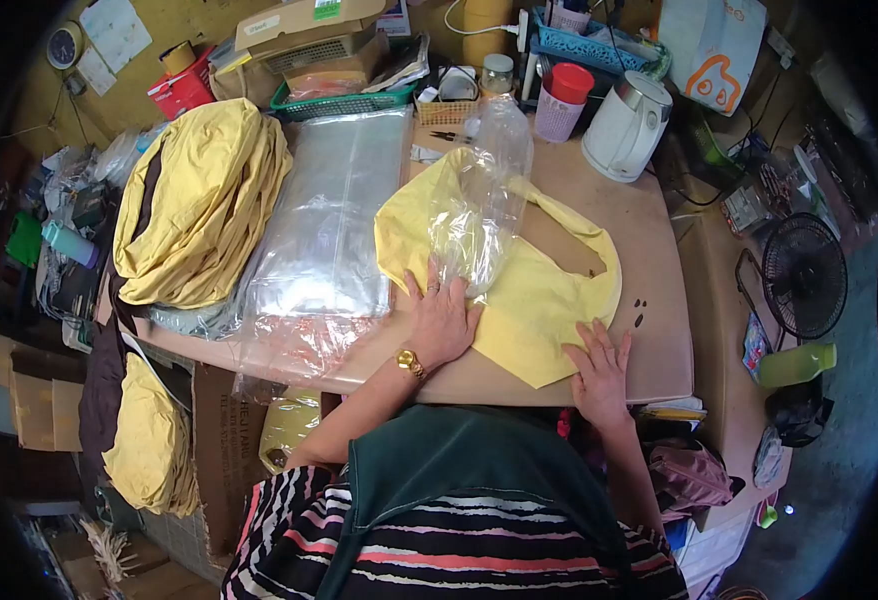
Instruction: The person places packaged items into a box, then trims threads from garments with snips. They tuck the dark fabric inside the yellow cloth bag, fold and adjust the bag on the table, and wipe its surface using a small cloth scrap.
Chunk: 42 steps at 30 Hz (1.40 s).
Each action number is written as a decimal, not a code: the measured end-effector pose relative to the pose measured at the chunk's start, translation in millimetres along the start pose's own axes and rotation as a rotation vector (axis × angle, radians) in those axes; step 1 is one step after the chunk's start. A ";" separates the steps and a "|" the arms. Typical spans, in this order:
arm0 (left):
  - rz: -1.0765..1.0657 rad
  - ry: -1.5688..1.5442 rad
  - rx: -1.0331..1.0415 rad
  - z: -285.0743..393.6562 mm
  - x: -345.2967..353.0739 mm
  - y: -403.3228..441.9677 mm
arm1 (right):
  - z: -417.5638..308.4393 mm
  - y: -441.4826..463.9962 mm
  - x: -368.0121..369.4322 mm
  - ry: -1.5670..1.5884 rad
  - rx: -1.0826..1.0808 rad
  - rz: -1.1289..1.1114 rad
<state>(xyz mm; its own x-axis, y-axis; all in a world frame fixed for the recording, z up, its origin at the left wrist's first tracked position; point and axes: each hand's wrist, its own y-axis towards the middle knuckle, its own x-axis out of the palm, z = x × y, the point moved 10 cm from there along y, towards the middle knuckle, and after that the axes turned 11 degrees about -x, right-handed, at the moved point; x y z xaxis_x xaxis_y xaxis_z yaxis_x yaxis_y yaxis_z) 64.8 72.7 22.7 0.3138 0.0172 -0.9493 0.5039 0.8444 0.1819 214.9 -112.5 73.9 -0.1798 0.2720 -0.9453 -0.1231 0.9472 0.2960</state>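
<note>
A yellow cloth piece [549, 310] with a looped strap lies spread on the table in front of me; it could be a bag or an apron. Across its left part rests a crinkled clear plastic bag [479, 225]. My left hand [444, 318] presses down at the lower end of the plastic and the cloth's left edge, fingers stretched out. On the cloth's lower right corner lies my right hand [599, 370], its fingers spread flat. To the left is a stack of clear plastic bags [334, 200], beside a tall pile of folded yellow cloth [199, 205].
A white electric kettle [627, 125] stands at the back right, near a red cup [571, 83] in a pink holder. Small tweezers or snips [449, 136] lie behind the cloth. Green basket [344, 105] holds papers and boxes. A black fan [804, 275] is off to the right.
</note>
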 end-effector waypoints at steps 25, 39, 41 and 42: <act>-0.307 -0.251 0.187 12.3 -12.6 34.5 | -11.9 8.1 -7.4 0.126 -0.116 -0.329; -0.318 -0.560 0.523 55.1 -12.3 -31.2 | -51.5 149.9 -127.2 -0.138 -0.293 0.144; -0.386 -0.989 0.416 59.7 -59.8 -51.5 | -60.7 177.7 -101.7 0.010 -0.430 -0.053; -0.513 -1.027 0.241 44.9 -61.5 -47.9 | -62.7 202.2 -74.9 0.001 -0.426 -0.250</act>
<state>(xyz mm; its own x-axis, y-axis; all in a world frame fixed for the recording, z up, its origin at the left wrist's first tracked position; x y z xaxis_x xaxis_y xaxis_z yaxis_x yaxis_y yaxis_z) 57.5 7.1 84.0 0.4762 -0.8292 -0.2926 0.8649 0.5017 -0.0139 142.3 48.0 213.2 -0.0952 0.0448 -0.9945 -0.5504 0.8300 0.0900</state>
